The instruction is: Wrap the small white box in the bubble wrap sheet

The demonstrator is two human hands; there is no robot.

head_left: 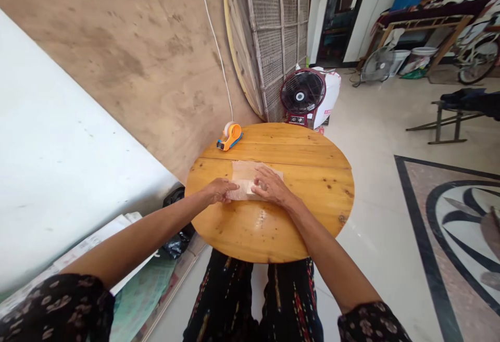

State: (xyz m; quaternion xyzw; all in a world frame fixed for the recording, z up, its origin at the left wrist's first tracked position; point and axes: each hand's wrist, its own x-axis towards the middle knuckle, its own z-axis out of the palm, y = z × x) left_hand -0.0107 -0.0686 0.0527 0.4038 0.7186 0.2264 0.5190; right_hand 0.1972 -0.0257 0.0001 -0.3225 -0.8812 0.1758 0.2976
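Observation:
A flat tan paper piece (pixel 245 171), like an envelope or folded sheet, lies near the middle of a round wooden table (pixel 308 165). My left hand (pixel 219 190) rests on its near left edge with fingers curled down onto the paper. My right hand (pixel 271 186) lies on its near right part, fingers spread and pressing flat. An orange tape dispenser (pixel 230 136) sits at the table's far left edge, well beyond both hands.
A plywood board (pixel 148 55) and a woven bamboo screen (pixel 269 35) lean on the wall behind the table. A red fan (pixel 302 93) stands on the floor past the far edge. Papers (pixel 97 238) lie on the floor to the left. A bench (pixel 453 115) stands far right.

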